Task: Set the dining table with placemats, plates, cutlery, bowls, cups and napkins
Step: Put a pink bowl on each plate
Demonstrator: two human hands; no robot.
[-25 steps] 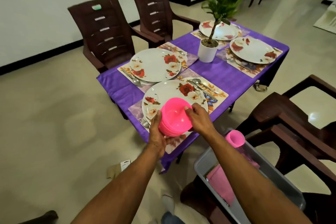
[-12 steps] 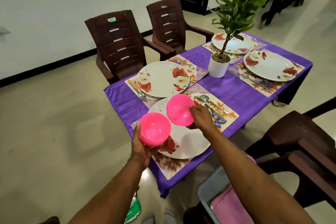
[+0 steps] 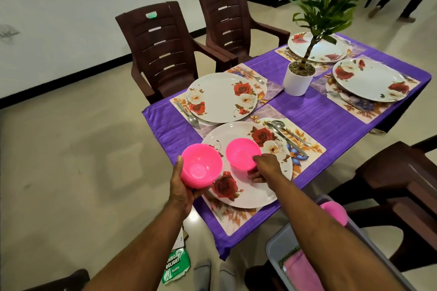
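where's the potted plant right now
In the head view the potted plant stands mid-table on the purple cloth, upper right of frame, between the near and far pairs of plates.

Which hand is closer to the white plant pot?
Right. The right hand, holding a pink bowl over the nearest plate, is closer to the plant pot; the left hand is farther back.

Purple-clothed table (image 3: 331, 123) bears four placemats and a potted plant (image 3: 298, 79).
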